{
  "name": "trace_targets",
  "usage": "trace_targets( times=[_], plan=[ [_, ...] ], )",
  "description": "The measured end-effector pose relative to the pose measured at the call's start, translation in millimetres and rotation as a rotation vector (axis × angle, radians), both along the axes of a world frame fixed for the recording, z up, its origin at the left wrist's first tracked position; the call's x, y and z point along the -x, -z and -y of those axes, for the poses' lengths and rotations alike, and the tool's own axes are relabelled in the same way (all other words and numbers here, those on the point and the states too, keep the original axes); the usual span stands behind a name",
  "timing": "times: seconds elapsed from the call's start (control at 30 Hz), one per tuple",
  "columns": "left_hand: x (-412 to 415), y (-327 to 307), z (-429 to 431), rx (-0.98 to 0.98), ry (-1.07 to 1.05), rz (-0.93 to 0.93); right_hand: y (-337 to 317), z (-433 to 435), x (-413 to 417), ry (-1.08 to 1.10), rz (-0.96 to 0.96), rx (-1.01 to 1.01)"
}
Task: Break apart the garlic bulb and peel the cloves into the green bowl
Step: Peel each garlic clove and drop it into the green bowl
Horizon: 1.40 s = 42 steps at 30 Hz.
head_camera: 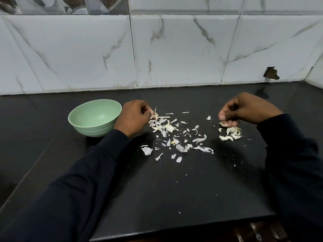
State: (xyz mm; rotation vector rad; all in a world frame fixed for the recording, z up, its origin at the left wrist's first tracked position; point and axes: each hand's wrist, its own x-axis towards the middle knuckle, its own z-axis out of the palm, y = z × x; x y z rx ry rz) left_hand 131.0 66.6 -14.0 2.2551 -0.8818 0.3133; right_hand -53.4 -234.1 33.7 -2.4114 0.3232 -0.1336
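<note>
The green bowl [95,117] stands on the black counter at the left, and its inside looks bare. Just right of it, my left hand [133,117] pinches the garlic bulb's stem and root remnant [155,116] at the fingertips. My right hand [244,110] hovers curled over a small pile of garlic cloves [229,132] at the right, its fingertips touching a clove [224,124]. Whether it grips that clove I cannot tell. Papery garlic skins [176,137] lie scattered between my hands.
The black counter [174,189] ends at a front edge near the bottom of view. A white marble-tiled wall [174,49] rises close behind, with a broken hole [271,73] at the right. Dark sleeves cover both my forearms.
</note>
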Motion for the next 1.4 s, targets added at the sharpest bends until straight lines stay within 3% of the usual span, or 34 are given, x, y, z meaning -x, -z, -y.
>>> trace_targets(
  times=[0.17,0.27,0.57,0.83,1.17,1.27,1.4],
  plan=[
    [0,4,0,0.044,-0.049,-0.063,16,24,-2,0.088,-0.044,-0.002],
    [-4,5,0,0.058,-0.061,-0.100,16,19,-5,0.067,0.030,0.019],
    [-21,13,20,-0.315,-0.027,-0.053,20,-2,-23,0.028,0.180,0.026],
    [-19,13,24,-0.312,0.001,-0.068,19,1,-19,0.064,0.214,0.008],
    [-19,7,8,0.090,0.049,-0.272,22,11,-14,0.117,0.257,-0.001],
    [-19,8,4,0.203,0.151,-0.443,24,3,-18,0.107,0.292,-0.016],
    [-9,-1,5,0.234,0.345,-0.481,25,-26,-25,0.036,0.393,-0.058]
  ],
)
